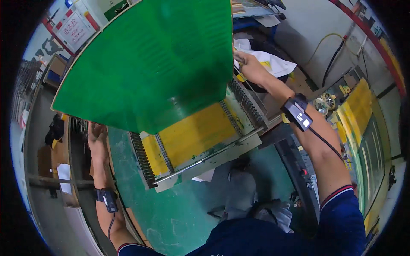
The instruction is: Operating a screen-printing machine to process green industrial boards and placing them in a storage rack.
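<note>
A large, glossy green panel [153, 64] with thin pale edges stands tilted in front of me, filling the upper middle. My right hand [251, 67] is closed at its right edge, fingers partly hidden behind it. At the lower left edge, my left hand [97, 135] grips the panel from below, some fingertips out of sight. Below the panel is a rack with a yellow, green-stained bed [196, 134]. Rows of spring-like slots line it, a left row [142, 160] and a right row [247, 102]. Whether the panel's bottom edge touches the rack I cannot tell.
A metal rod [200, 160] runs along the rack's near side. Grey shelving [47, 153] stands at left. On the right is a yellow-stained frame [363, 119] beside a dark machine edge [294, 170]. White cloth [273, 64] lies behind my right hand. Wristbands with cables are on both forearms.
</note>
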A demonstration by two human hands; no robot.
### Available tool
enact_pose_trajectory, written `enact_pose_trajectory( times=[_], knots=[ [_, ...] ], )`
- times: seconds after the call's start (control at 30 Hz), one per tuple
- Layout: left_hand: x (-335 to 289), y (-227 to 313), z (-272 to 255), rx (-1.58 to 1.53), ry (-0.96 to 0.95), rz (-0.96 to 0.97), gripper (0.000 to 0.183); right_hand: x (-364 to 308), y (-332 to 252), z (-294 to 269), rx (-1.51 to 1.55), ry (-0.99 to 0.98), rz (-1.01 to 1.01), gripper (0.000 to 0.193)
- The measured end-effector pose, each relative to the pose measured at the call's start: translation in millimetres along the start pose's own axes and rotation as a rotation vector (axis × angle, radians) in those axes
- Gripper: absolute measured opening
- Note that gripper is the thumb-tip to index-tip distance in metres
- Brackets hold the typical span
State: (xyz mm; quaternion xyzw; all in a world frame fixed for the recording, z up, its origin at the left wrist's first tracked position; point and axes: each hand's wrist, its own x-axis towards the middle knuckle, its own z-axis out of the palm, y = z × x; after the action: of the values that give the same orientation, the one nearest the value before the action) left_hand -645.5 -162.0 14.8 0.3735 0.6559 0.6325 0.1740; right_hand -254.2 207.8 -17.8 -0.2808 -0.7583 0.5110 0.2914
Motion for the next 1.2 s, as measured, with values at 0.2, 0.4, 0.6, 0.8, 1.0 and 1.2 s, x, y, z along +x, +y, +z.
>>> enact_pose_trajectory(
  times=[0.2, 0.4, 0.6, 0.8, 1.0, 1.2],
  knots=[
    [10.9, 0.9, -11.4, 0.051, 0.006, -0.008, 0.074, 10.0, 9.1, 6.1, 0.021, 0.033, 0.012, 0.076],
    [22.5, -13.4, -0.8, 0.199, -0.095, -0.023, 0.073, 0.8, 27.0, 2.2, -0.318, 0.085, 0.154, 0.05],
    [7.8, -3.5, -62.2, 0.455, 0.083, 0.097, 0.066, 11.2, 28.0, 4.6, -0.496, 0.14, 0.379, 0.061],
    [-38.6, 106.6, 23.5, 0.214, 0.109, 0.438, 0.061, -66.4, -48.1, -22.8, -0.47, 0.348, 0.018, 0.061],
    [-120.4, 30.7, 171.6, -0.311, -0.583, 0.108, 0.044, -276.6, -63.5, 8.6, -0.394, 0.407, -0.028, 0.047],
    [-285.8, -9.5, 338.5, -0.254, -1.525, -0.288, 0.036, -606.3, -25.2, 86.5, -0.523, 0.927, 0.611, 0.04]
  ],
)
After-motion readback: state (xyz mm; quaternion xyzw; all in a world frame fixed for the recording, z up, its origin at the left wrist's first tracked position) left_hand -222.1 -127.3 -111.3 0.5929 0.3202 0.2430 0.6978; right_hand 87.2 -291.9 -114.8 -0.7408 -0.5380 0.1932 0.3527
